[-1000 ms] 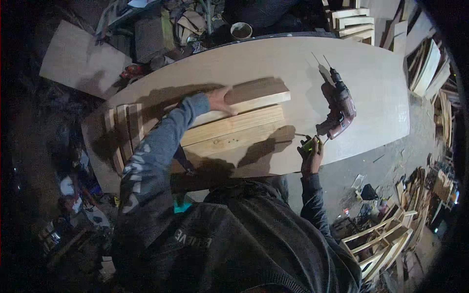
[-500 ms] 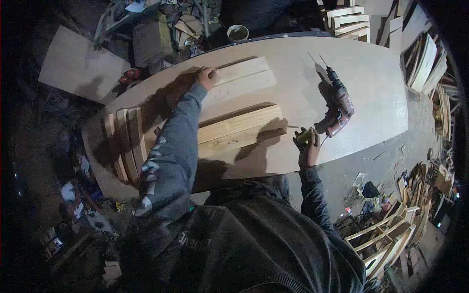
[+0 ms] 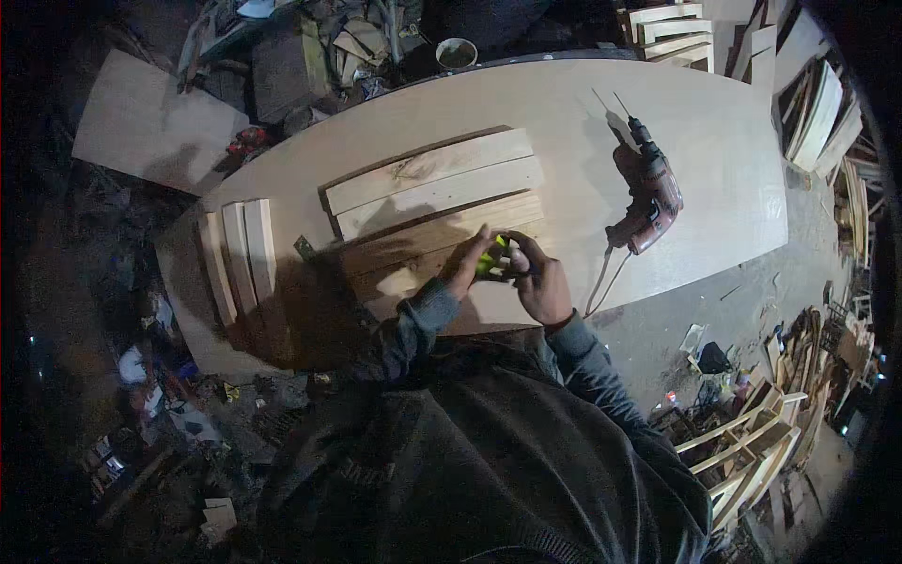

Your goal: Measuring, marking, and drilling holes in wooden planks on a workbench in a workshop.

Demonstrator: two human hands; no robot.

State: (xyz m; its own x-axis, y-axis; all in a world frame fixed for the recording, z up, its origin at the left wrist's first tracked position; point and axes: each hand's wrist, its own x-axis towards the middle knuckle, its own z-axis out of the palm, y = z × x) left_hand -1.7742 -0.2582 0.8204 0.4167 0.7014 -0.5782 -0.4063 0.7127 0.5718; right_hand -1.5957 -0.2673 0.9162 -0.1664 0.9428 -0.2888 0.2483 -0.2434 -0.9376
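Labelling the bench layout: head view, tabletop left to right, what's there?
Three short wooden slats → small metal bracket → long planks → left hand → small green object, held in both hands → right hand → red power drill.

On the desk [image 3: 714, 160], at centre: four planks [image 3: 437, 202] side by side, long edges touching. At nine o'clock of them, near the desk's edge: three short slats [image 3: 235, 258], also side by side. At three o'clock, well apart: a drill [image 3: 648, 193], bit toward twelve. At six o'clock, over the nearest plank: both hands [image 3: 507, 273], together around a small tool [image 3: 490, 259]. Beyond the desk at twelve o'clock: a cup [image 3: 457, 54]
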